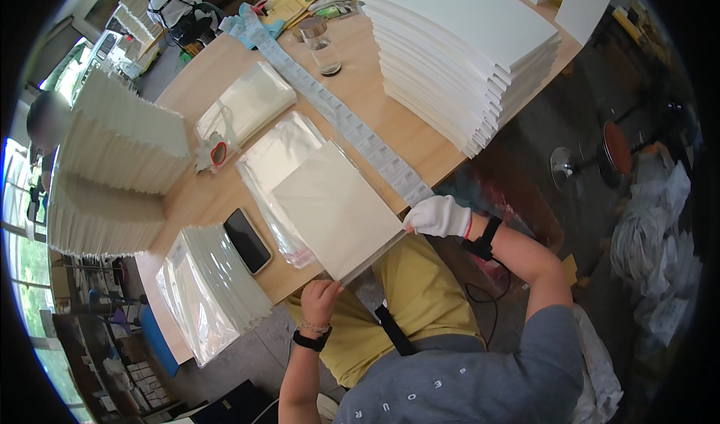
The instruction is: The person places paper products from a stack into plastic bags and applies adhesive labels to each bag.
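A cream-white flat board or folder (337, 210) lies at the table's near edge, seemingly inside a clear plastic bag (364, 266) whose open-looking edge sticks out past it toward me. My left hand (321, 302), bare, pinches the bag's near left corner. In a white glove, my right hand (438, 217) is closed on the near right corner. Under the board and to its left lies a pile of clear plastic bags (281, 150). A long strip of printed labels (352, 127) runs across the table and ends beside my right hand.
Tall white stacks stand at the right (457, 56) and left (120, 154). Bagged white pieces (210, 289) and a phone (247, 241) lie near left. Farther back are another bag pile (247, 101), a tape roll (218, 154) and a glass jar (321, 46). A stool (616, 152) stands right.
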Demonstrator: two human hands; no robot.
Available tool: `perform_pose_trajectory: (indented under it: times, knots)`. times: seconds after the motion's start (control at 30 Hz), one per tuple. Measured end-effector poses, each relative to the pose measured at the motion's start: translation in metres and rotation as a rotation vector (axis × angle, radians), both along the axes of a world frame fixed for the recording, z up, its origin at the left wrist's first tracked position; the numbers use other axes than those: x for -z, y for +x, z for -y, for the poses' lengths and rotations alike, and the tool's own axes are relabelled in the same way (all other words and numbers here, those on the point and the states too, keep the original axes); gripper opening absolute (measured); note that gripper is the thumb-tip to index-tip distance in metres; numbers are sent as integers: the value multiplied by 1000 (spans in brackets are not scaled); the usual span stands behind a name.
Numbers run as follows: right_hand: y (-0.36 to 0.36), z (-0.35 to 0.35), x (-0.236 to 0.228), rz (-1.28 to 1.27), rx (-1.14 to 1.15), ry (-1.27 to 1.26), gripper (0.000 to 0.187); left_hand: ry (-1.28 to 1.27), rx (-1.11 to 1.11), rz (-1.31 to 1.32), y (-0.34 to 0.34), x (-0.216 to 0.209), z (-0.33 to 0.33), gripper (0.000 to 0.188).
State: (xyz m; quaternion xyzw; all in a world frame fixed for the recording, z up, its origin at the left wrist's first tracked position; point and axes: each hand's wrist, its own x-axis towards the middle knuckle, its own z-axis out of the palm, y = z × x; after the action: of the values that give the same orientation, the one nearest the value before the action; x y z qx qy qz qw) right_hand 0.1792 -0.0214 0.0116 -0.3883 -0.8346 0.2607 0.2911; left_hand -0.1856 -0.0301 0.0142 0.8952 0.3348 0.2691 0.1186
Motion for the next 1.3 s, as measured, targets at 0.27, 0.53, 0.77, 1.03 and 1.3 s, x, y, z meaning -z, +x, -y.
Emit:
perform_pose_trajectory:
  times: [0.27, 0.53, 0.77, 1.03, 1.3]
  knots:
    - [-58, 15, 0, 245, 657, 2, 18, -943, -596, 686, 2, 54, 17, 19]
    - [-68, 43, 13, -57, 877, -228, 21, -1431, -558, 1041, 1, 41, 31, 22]
    - [-1, 37, 17, -135, 1117, -382, 18, -131, -588, 138, 14, -20, 24, 29]
    - [1, 44, -56, -292, 585, -351, 21, -1710, -119, 746, 136, -42, -7, 19]
    - [15, 49, -84, 45, 430, 124, 16, -1941, -96, 844, 195, -3, -30, 32]
